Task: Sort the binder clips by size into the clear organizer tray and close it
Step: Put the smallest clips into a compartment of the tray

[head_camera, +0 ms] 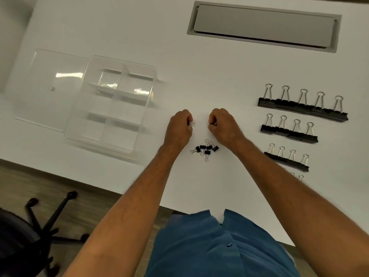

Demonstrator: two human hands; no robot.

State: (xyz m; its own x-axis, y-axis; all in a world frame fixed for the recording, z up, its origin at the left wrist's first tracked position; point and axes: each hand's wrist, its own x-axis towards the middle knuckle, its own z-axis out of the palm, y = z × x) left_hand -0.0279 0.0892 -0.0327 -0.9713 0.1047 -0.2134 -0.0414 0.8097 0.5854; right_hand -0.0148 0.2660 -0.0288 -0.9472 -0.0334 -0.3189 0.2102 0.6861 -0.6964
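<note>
Small binder clips (205, 149) lie in a loose pile on the white tabletop (199, 80), just below and between both hands. Left hand (179, 126) is curled shut on one tiny clip (191, 123), its wire handle poking out at the fingertips. Right hand (223, 124) is also fisted; something dark shows at the fingers, likely another small clip, but I cannot tell for sure.

Larger clips stand in neat rows on the right, grouped by size: biggest row (302, 105), medium row (289, 130), smaller row (286, 158) (pre-sorting, probably so each row goes in as a batch).

Clear organizer tray (111, 104) sits left, open, with all visible compartments empty. Its lid (50, 86) lies flat beside it, overlapping its left edge.
</note>
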